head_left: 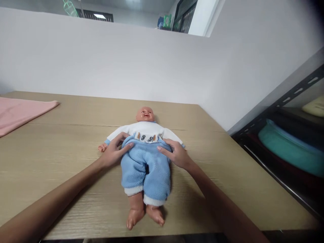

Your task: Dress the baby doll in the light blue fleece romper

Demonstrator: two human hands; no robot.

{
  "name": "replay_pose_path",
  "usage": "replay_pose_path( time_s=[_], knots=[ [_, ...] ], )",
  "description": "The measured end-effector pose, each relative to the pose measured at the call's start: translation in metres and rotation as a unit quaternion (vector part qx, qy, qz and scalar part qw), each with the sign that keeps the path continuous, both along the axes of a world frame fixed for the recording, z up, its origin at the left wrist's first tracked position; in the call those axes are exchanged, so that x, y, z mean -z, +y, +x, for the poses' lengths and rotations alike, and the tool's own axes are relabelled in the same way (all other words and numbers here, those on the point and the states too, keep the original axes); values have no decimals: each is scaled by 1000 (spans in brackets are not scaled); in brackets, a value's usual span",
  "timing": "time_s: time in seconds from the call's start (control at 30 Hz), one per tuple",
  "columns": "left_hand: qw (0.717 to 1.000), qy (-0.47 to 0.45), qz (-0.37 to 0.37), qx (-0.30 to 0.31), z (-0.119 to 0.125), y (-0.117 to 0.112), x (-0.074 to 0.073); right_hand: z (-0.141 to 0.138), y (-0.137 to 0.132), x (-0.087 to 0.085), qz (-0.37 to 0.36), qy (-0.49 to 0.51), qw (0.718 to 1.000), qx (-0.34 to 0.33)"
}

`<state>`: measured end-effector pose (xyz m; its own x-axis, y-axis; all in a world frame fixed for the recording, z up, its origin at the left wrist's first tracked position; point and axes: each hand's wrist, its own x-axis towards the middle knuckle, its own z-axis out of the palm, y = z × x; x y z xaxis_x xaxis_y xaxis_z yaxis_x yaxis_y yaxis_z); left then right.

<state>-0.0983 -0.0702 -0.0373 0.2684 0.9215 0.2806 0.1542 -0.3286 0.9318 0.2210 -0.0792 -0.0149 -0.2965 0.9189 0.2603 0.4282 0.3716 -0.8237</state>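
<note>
Wood-grain surface (pixel 63 162) under a white wall carries a baby doll (pixel 145 130), face up, feet at the near edge. Left hand (pixel 113 153) and right hand (pixel 176 154) grip the waistband of its blue trousers (pixel 145 170), fingers (pixel 126 146) clamped on the fleece either side. Pink cloth (pixel 20 111) lies far left.
</note>
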Motion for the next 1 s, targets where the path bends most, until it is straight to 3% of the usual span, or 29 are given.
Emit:
replay_pose_path(
  time_s=[0.1, 0.17, 0.33, 0.5, 0.6, 0.7, 0.83, 0.9, 1.0],
  knots=[
    [1000, 2, 11, 22, 8, 9, -12, -5, 10, -17, -2, 34, 999, -28],
    [999, -26, -15, 13, 13, 18, -16, -10, 22, -19, -26, 76, 996, -32],
    [997, -19, -71, -39, 10, 22, 1, -8, 42, 15, -68, 78, 993, 57],
    [996, 20, -62, -65, -8, 7, 30, 8, 29, 47, -188, 200, 960, 48],
    [988, 1, -118, -95, -10, 4, 39, 11, 21, 51, -214, 243, 945, 33],
    [976, -80, -161, -125, -5, 6, 39, 8, 19, 51, -246, 305, 919, 41],
    [957, -196, -198, -84, 4, 6, 32, 5, 21, 52, -275, 344, 896, 59],
    [952, -214, -208, -70, 6, 7, 30, 4, 22, 51, -284, 357, 889, 44],
    [958, -198, -199, -50, 5, 9, 31, 4, 20, 48, -275, 334, 901, -15]
  ],
)
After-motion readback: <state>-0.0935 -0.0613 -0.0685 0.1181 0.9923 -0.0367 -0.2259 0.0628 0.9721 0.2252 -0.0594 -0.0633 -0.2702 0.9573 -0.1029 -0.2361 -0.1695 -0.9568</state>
